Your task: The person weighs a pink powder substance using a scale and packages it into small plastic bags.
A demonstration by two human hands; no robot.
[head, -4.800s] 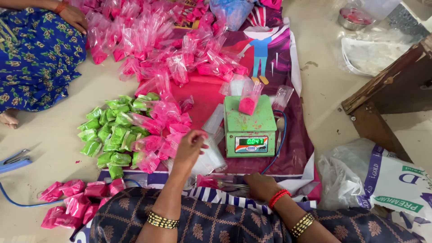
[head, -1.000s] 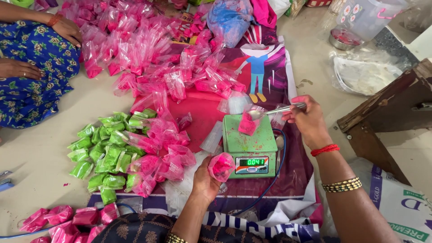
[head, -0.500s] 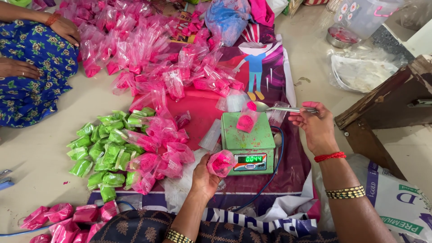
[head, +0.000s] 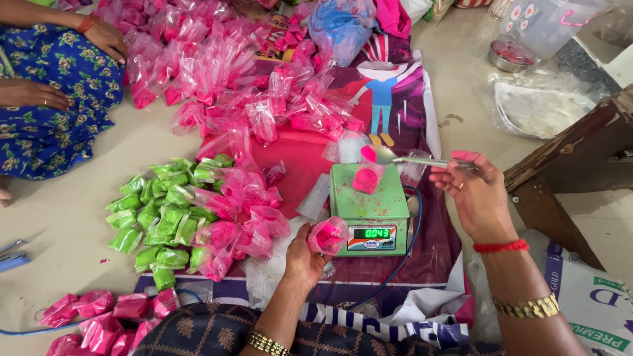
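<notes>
My left hand (head: 304,256) holds a small clear bag of pink powder (head: 328,235) just in front of the green scale (head: 389,201). My right hand (head: 476,191) grips a metal spoon (head: 415,160) by its handle. The spoon's bowl carries pink powder and hovers over a small open bag of pink powder (head: 364,177) standing on the scale's platform.
Green packets (head: 158,214) and pink packets (head: 241,211) lie piled to the left. More pink packets (head: 224,72) cover the far side. A seated person in blue floral cloth (head: 46,99) is at the left. A wooden piece (head: 567,165) stands to the right, a printed sack (head: 593,303) beside it.
The spoon's bowl has dropped slightly toward the bag on the scale, and the scale reading has changed. My left hand has stayed put with its packet.
</notes>
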